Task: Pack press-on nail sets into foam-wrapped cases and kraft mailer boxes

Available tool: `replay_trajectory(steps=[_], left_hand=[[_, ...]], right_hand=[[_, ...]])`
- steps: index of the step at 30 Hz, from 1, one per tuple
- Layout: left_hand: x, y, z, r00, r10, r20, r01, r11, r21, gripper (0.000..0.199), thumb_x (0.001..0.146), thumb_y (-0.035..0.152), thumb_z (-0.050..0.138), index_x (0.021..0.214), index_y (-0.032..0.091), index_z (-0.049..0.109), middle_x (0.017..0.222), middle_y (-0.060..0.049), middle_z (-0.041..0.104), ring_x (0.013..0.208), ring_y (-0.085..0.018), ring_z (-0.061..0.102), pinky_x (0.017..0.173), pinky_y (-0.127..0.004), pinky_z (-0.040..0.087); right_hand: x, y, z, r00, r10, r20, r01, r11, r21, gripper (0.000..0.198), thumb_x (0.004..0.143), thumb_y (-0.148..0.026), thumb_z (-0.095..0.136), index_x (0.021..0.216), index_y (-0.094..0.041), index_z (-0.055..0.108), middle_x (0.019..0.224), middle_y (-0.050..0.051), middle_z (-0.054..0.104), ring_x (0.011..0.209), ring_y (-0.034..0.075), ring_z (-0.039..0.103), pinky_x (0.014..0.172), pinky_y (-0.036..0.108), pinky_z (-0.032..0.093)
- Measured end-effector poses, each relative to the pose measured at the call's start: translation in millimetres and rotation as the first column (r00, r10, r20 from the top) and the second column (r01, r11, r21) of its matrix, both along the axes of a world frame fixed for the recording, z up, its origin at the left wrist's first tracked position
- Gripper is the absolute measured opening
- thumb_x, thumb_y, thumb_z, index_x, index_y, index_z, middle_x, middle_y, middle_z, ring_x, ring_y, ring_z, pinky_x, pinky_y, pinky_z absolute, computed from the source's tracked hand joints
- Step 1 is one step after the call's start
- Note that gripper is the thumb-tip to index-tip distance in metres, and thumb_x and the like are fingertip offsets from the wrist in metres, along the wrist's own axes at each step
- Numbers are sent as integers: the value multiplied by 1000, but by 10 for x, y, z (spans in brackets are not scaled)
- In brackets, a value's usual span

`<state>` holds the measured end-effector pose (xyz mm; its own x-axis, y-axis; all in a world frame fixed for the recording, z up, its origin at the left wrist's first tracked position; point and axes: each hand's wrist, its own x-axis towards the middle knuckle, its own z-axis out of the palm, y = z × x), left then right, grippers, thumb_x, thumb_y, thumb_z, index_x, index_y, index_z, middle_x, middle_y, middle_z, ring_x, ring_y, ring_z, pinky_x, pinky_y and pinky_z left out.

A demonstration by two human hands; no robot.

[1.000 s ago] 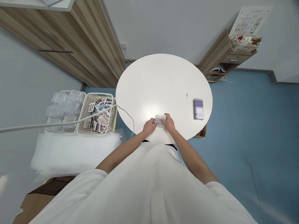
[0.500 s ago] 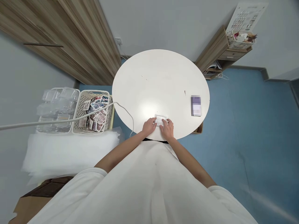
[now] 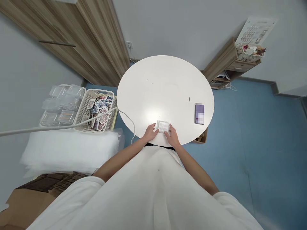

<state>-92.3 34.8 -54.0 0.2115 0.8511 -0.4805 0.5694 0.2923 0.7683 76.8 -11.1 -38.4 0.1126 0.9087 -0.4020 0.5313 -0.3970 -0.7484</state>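
Observation:
A small clear plastic packet or case (image 3: 163,126), with pale contents too small to name, lies flat near the front edge of the white table. To its left rests my left hand (image 3: 150,132), fingers apart and thumb tip at the packet's lower left corner. My right hand (image 3: 172,136) is at the other side, thumb by the lower edge and forefinger along the right edge. Both hands are open, with the packet between them rather than clasped in the fingers.
A purple and white box (image 3: 199,113) lies on the round table (image 3: 165,80) at right. Left are a basket of printed cards (image 3: 82,124), a basket of clear plastic boxes (image 3: 62,103) and white sheets (image 3: 69,147). A cable (image 3: 96,118) crosses the table's left edge.
Both hands' fingers have drawn back from the top of the packet to its sides, so more of it shows. The whole view has shifted slightly.

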Motion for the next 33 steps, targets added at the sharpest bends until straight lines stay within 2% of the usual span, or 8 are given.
replay_trajectory(steps=[3,6,12,16,21,26,29,33], left_hand=[[-6,6,60,1000,26,-9,-27,999,-38,55,80,36,49,128,13,38,130,-16,44,108,-22,52,91,-34,40],[4,11,130,1000,7,-15,-7,999,-46,51,78,36,48,125,16,43,127,-13,49,109,-24,51,89,-35,40],[129,-29,186,993,-75,96,74,997,15,34,73,25,49,106,20,56,104,-5,64,96,-22,57,83,-33,44],[228,-98,138,996,0,87,-1,1000,12,35,71,21,49,104,19,57,102,-5,65,94,-21,58,83,-34,45],[271,-181,65,974,221,47,-220,975,-15,49,72,17,49,121,17,46,123,-9,55,111,-21,52,89,-31,43],[275,-216,60,970,234,64,-236,972,17,47,73,14,47,120,19,48,121,-6,56,110,-19,53,92,-33,42],[283,-208,83,967,252,39,-253,967,16,47,74,15,48,121,18,48,121,-9,55,110,-21,51,91,-35,42],[249,-154,83,952,300,61,-301,954,9,48,75,15,49,123,18,45,122,-11,49,110,-21,49,89,-34,43]], right_hand=[[108,-23,83,987,-84,-138,67,990,-125,71,79,-46,48,141,-23,20,142,10,30,119,24,44,96,38,40],[192,-42,131,967,-116,-227,67,975,-214,71,77,-47,52,139,-26,25,143,7,32,118,24,46,95,37,41],[212,56,76,918,39,-394,-112,980,-163,76,73,-44,59,139,-26,25,141,3,36,125,23,40,96,36,40],[204,133,18,932,124,-341,-185,971,-153,74,74,-40,58,139,-24,27,140,3,38,121,22,45,97,34,40],[229,163,-13,950,249,-190,-269,959,-90,69,75,-34,55,138,-24,29,139,3,39,123,22,43,99,36,38],[207,271,-23,931,364,-34,-365,930,-39,62,77,-29,49,136,-21,34,137,6,42,121,24,44,98,37,38],[166,337,-40,929,370,10,-370,929,-32,60,77,-29,48,134,-20,36,133,7,44,123,25,40,98,40,38],[53,397,-56,953,301,-34,-303,951,-68,62,76,-31,48,135,-20,34,136,10,38,121,24,41,91,38,44]])
